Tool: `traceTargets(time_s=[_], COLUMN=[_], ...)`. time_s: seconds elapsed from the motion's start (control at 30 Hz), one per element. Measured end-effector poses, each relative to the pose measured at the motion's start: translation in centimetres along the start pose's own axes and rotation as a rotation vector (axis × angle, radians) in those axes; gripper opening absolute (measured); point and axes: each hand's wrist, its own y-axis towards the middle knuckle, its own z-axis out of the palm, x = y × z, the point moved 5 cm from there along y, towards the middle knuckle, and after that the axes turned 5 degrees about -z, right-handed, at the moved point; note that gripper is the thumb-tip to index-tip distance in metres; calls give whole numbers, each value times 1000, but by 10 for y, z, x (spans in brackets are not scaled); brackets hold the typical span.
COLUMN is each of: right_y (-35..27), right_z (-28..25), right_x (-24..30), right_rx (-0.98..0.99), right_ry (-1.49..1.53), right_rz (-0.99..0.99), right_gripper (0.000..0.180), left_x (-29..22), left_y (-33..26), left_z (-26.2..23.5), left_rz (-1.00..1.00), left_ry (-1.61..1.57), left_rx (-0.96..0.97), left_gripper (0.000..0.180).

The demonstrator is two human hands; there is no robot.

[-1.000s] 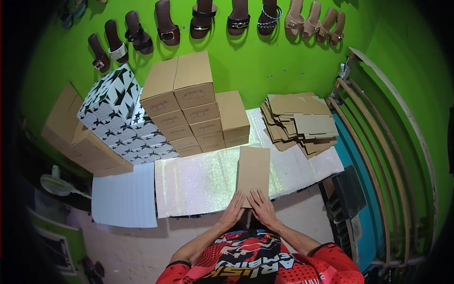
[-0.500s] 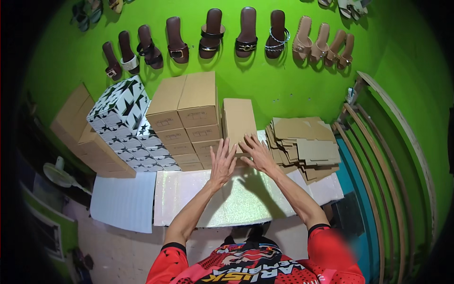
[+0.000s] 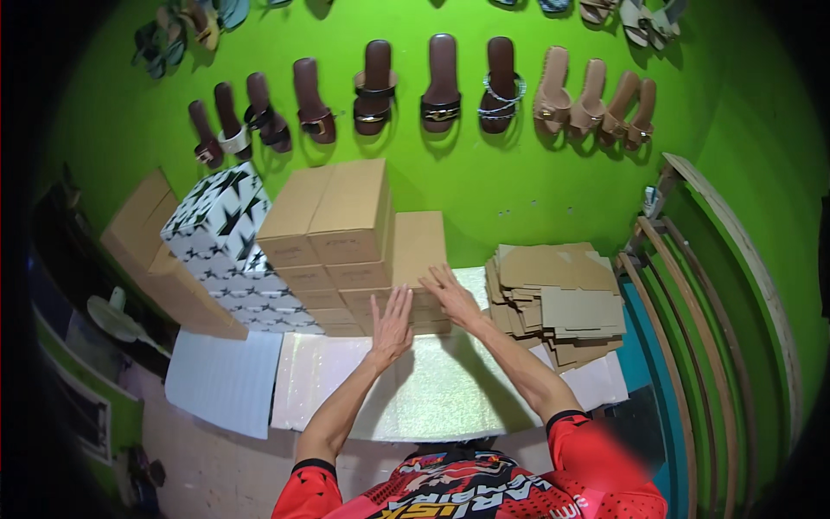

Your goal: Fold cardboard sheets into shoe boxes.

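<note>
I had the box (image 3: 418, 245) near the centre of the frame, atop the short stack (image 3: 431, 328), just right of the taller stack (image 3: 324, 208). The left hand (image 3: 394, 327) was before its lower left, fingers straight; I couldn't tell whether they touched. The right hand (image 3: 455, 301), fingers spread, was at its front right corner. Neither hand gripped anything. The cardboard pile (image 3: 540, 268) sat farther right on the worktop (image 3: 432, 394).

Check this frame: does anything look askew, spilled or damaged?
The pile of flat brown cardboard pieces at right looks askew: edges jut out unevenly, unlike the neatly stacked brown cardboard boxes. I see no spill.
</note>
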Motion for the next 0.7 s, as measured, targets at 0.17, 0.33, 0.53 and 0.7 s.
traceTargets(time_s=[0.17,0.33,0.53,0.7], right_y=[0,-19,-84,-143], right_z=[0,-8,-16,-20], right_x=[-10,-15,-104,-192], right_rx=[-40,-185,-104,-20], right_ry=[34,40,-150,-239], right_rz=[-25,-20,349,556], right_gripper=[87,61,78,79], left_x=[-12,-25,-75,-118], left_y=[6,1,-11,-14], left_z=[2,7,40,71], left_rz=[-41,-138,121,181], left_ry=[24,-61,-117,-178], left_rx=[-15,-78,33,137], left_gripper=[101,94,86,88])
